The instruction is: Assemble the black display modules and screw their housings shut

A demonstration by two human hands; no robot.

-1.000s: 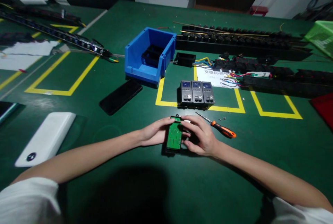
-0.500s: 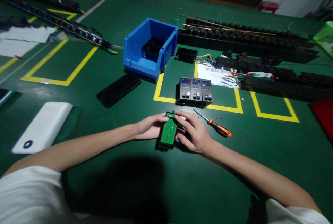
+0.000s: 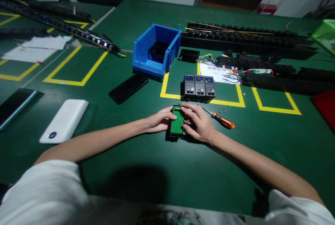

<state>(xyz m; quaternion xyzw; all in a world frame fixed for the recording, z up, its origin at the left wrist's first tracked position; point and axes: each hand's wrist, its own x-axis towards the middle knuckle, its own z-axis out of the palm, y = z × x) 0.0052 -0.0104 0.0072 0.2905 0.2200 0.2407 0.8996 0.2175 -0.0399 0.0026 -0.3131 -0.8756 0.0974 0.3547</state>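
Green circuit board between both hands — left hand gripping its left edge, right hand half-curled against its right

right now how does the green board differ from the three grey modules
The green board shows a flat green face; the grey modules show small screens and ports. The green board is held between the left hand and the right hand; the grey modules stand side by side, untouched. Both have dark casings.
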